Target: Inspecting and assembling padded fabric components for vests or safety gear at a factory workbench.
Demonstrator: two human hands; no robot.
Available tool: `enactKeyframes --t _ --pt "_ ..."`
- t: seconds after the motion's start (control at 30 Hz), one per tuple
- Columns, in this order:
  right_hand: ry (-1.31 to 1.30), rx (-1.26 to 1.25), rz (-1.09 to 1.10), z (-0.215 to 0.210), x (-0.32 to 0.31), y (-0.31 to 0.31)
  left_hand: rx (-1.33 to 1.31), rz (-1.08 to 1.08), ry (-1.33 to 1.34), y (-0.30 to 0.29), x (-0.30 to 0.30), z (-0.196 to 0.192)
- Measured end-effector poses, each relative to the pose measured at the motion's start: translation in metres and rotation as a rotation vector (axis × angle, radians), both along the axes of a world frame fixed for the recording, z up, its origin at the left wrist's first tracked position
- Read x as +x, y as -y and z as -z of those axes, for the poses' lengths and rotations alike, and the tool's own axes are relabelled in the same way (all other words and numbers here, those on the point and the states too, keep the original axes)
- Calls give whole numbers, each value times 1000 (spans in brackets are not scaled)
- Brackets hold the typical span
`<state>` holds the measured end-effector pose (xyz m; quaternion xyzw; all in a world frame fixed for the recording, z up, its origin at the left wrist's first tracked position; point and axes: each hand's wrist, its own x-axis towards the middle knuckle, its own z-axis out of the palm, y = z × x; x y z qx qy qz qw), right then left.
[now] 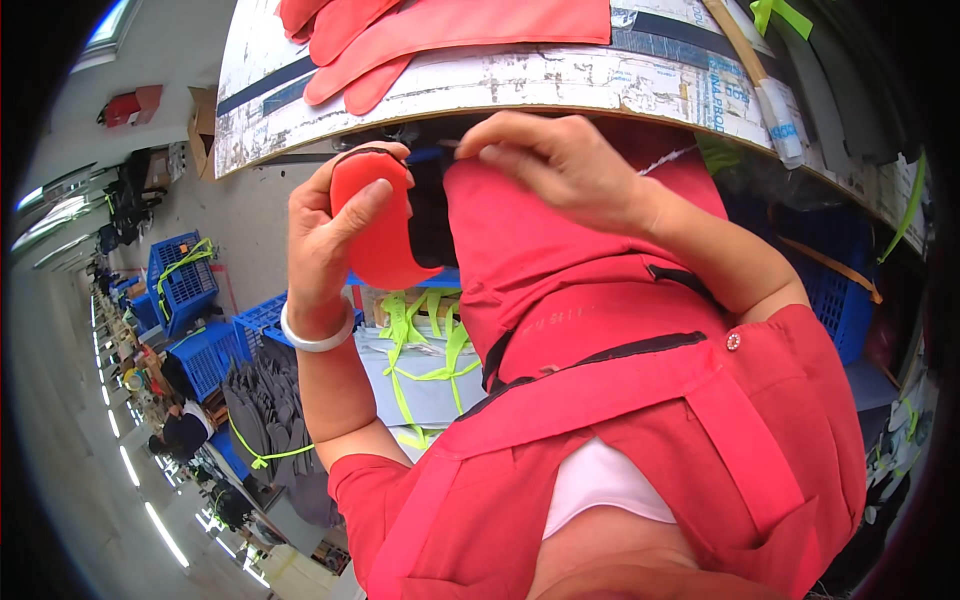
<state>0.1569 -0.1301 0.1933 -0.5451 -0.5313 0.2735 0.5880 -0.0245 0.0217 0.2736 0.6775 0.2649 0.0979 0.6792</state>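
My left hand (325, 225) is closed round a red, glove-like piece (375, 225) with a rounded upper end and a dark edge along its top. The thumb presses flat on its face, and its lower end curves out to the right. To the right, my right hand (560, 165) is bent above the red apron (580, 250) on my lap. Its thumb and fingertips come close together in a pinch; whatever they hold, if anything, is too small to make out. Several red glove-shaped pieces (450, 45) lie on the worn white table (560, 80) in front of me.
A wooden stick (740, 45) with a wrapped end lies at the table's right. On the floor to the left are blue crates (185, 285), a bundle of dark grey gloves (265, 400) and a pale stack tied with lime-green strips (405, 375). Another person (185, 430) is farther off.
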Motion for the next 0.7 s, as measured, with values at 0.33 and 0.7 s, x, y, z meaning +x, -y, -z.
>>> enactKeyframes --t 0.33,0.7 --pt "-132 -71 -105 -17 -31 -10 -346 12 187 3 -21 30" --pt "-88 18 -71 -6 -37 -9 -345 10 171 4 -23 33"
